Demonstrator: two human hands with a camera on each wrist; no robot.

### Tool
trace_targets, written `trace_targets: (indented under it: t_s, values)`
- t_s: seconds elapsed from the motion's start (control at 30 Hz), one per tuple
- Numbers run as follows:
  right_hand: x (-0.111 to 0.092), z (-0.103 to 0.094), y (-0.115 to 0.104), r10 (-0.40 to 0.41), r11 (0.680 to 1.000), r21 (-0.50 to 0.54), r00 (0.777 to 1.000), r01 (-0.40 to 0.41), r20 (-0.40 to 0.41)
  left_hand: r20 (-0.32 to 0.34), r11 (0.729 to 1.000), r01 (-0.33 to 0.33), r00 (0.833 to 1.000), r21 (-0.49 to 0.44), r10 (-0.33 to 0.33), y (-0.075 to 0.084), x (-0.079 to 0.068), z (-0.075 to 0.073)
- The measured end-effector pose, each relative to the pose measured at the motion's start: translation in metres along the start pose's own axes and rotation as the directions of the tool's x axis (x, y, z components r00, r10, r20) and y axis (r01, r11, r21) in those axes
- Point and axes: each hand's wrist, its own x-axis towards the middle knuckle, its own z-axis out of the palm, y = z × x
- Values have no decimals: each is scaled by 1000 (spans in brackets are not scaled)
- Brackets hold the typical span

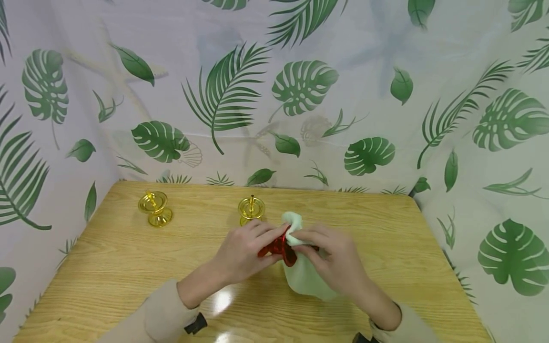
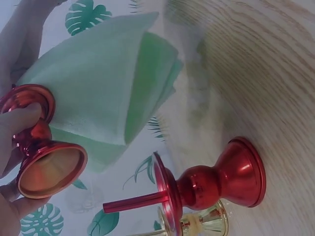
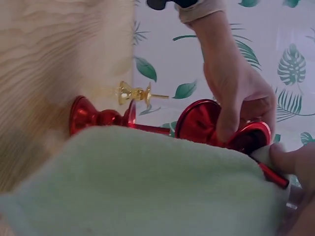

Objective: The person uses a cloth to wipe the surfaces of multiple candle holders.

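My left hand (image 1: 244, 247) grips a shiny red metal candle holder (image 1: 279, 245) around its narrow stem, tilted on its side above the table. In the left wrist view the hollow underside of its base (image 2: 53, 171) shows. My right hand (image 1: 336, 257) pinches a pale green cloth (image 1: 306, 276) against the dish end of the holder, and the rest of the cloth hangs below. From the cloth's edge a thin red spike (image 3: 273, 175) sticks out near the right fingers. A second red candle holder (image 2: 199, 187) stands upright on the table close by.
Two gold candle holders stand on the wooden table (image 1: 206, 205), one at the back left (image 1: 155, 209), the other (image 1: 251, 209) just beyond the left hand. A leaf-printed white curtain (image 1: 257, 95) encloses the table's back and sides.
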Motion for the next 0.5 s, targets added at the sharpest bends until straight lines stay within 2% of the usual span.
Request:
trace_targets:
  t_s: [0.07,0.17,0.27,0.37,0.5]
  values:
    - [-3,1,1,-109,993,-48,994,108,-14,21,1000,6,1000,-28,-6,0,0,-2]
    - [-7,1,4,-242,966,-100,970,240,-8,53,998,14,999,-67,-11,-1,0,-4]
    - [-9,1,7,-319,939,-129,948,318,10,74,996,15,997,-87,-9,-1,0,-6]
    - [-11,1,8,-327,936,-130,945,327,19,83,997,6,997,-80,1,-2,-1,-5]
    - [-9,0,4,-233,967,-102,972,234,23,73,999,-12,997,-35,14,-1,-1,-4]
